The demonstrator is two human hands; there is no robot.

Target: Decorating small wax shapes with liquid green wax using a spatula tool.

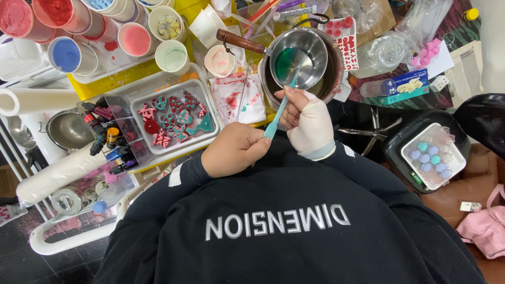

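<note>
Teal liquid sits unpoured in the steel saucepan [296,58], above which both hands, left [235,149] and gloved right [309,125], fingers pinching a teal spatula [278,113]; left of it, a tray [141,103] holds finished hearts [176,120].

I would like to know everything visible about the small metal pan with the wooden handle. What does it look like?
The small metal pan is a round, shiny steel saucepan with a brown wooden handle pointing up-left. It sits inside a larger metal bowl on the crowded table. A pool of green liquid lies in its bottom, toward the left side. The tip of a teal stick, held by both the gloved right hand and the bare left hand, reaches over its near rim.
</note>
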